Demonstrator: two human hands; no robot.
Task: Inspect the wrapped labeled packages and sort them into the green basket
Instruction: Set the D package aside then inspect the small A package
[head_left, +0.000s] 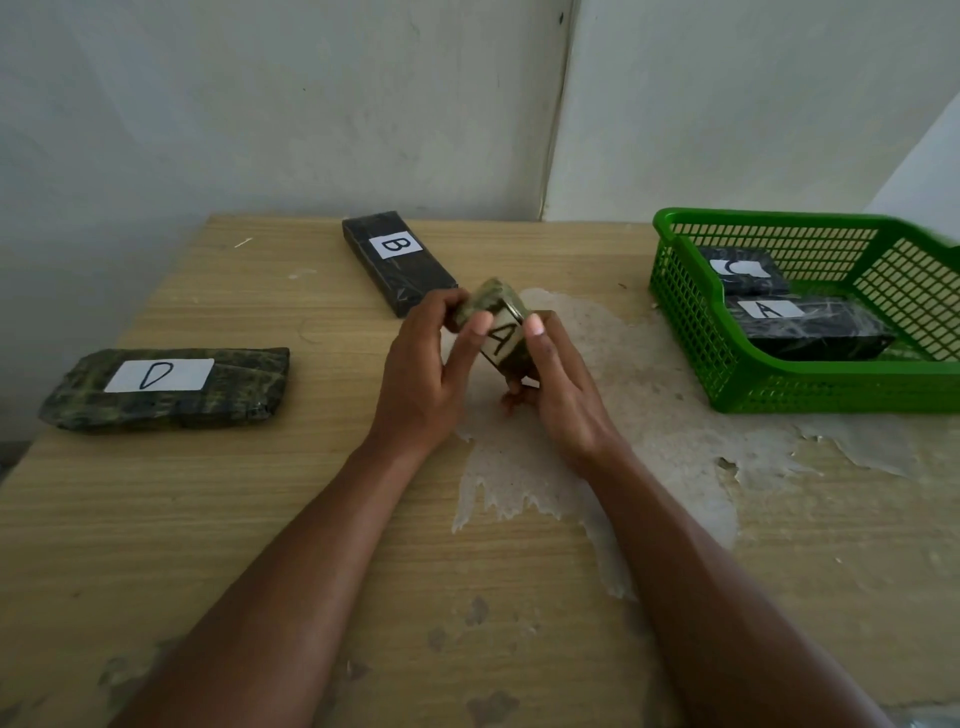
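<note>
Both my hands hold a small camouflage-wrapped package (503, 332) with a white label marked A, tilted above the middle of the table. My left hand (431, 364) grips its left side, my right hand (558, 384) its right side, thumbs on the labeled face. A flat package marked D (166, 387) lies at the left. A long dark package marked B (397, 262) lies at the back. The green basket (691, 332) at the right holds a dark package marked A (810, 327) and another marked C (743, 270).
The wooden table (260, 519) has a peeled, pale patch (649, 415) running from the middle toward the right. White walls meet in a corner behind the table. The table's left edge lies just beyond package D.
</note>
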